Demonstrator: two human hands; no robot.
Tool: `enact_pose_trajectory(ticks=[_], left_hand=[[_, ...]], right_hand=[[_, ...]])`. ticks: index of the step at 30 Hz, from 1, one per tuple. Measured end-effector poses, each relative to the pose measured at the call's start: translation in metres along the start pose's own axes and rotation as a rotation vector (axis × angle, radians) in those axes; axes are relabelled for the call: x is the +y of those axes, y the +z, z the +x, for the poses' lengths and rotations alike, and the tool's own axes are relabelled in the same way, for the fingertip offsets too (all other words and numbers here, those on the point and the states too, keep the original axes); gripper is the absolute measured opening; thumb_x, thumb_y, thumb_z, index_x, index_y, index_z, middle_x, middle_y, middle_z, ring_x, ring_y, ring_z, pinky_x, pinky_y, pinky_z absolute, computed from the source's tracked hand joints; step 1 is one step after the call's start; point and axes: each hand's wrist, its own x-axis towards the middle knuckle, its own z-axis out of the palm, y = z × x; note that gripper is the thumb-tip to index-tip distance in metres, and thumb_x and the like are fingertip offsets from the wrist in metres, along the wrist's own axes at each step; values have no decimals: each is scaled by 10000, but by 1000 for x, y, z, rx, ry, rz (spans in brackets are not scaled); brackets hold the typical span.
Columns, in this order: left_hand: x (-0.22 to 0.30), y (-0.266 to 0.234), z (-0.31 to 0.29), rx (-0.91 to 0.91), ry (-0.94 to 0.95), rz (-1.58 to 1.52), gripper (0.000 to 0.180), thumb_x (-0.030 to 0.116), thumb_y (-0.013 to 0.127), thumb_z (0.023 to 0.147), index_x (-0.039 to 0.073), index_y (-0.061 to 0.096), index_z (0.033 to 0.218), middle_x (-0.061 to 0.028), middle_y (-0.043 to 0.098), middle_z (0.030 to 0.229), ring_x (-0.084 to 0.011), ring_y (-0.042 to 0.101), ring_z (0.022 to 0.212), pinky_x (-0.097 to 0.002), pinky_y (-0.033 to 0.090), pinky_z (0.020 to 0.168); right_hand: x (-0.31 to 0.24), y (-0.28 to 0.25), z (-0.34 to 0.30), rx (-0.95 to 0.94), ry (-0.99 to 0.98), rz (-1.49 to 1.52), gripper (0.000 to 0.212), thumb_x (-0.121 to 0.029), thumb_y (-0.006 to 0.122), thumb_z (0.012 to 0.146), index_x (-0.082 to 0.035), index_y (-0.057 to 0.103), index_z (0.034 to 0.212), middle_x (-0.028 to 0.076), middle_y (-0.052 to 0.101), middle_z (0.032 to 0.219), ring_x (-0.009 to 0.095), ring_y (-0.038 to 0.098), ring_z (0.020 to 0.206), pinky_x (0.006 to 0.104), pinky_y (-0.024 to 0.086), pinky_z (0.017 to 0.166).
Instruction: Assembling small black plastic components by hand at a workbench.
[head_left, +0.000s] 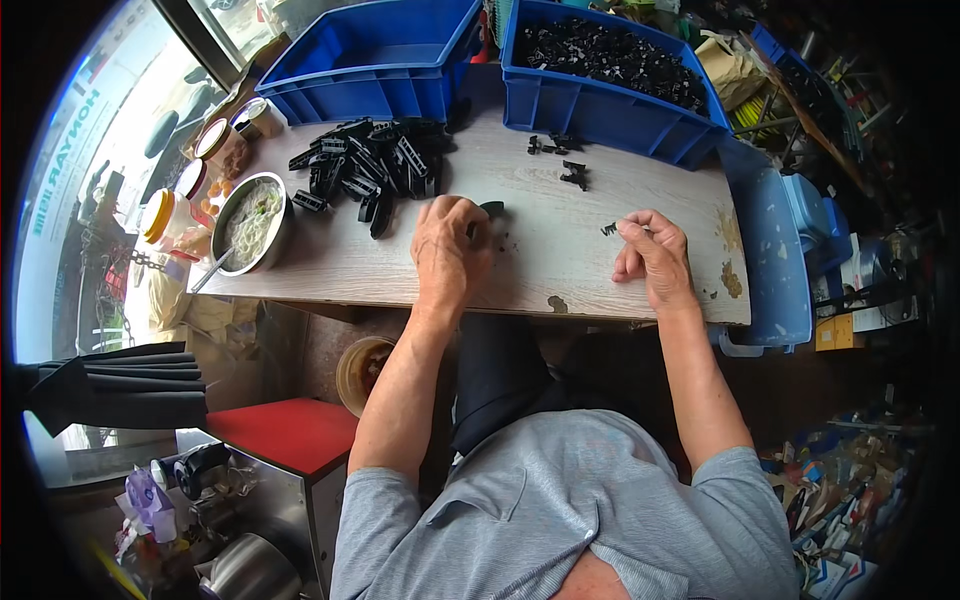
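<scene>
Well, pinching a small black piece [609, 229] above the table [560, 262] with the right hand [656, 256], likely for control, curling the left hand [447, 245] by a dark part [493, 208], cannot tell whether gripping it, with heaped black parts [410, 157] and a blue bin [600, 115] beyond, presumably for easy reach

A smooth wood-grain finish is shown on the table [565, 255], worn rough in patches. The blue bins [610, 117] are moulded in glossy plastic, the black parts [410, 155] likewise. Matt cloth is seen in the shirt [570, 470], shiny metal in the pot [250, 572].
</scene>
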Motion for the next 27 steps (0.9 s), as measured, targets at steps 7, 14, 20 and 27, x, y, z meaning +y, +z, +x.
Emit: enact_pose_trajectory(ticks=[7,14,20,27], left_hand=[[3,-7,-5,-81,100,-92,245,-28,682,710,76,628,925,-92,627,895,-313,598,860,-390,489,757],[0,-5,-13,-2,38,150,229,62,713,742,53,634,957,-123,617,997,-322,564,908,-405,475,774],[10,-10,-14,-108,-199,-147,167,127,723,794,48,667,931,-115,657,924,-301,595,838,-396,481,762],[12,-4,-16,-59,-70,-73,215,151,702,803,68,669,998,-118,653,860,-298,602,786,-384,481,733]], right_hand=[[0,3,-2,15,-7,8,170,-215,710,874,-79,614,905,0,504,509,118,556,462,278,512,421],[0,2,-2,11,-15,6,166,-214,708,875,-77,618,903,0,505,512,119,559,466,280,517,425],[2,0,-1,31,-17,34,163,-218,708,874,-83,622,905,5,512,512,123,563,470,289,527,430],[1,3,-1,49,-11,45,171,-228,709,873,-84,621,904,11,512,508,129,565,473,294,530,433]])
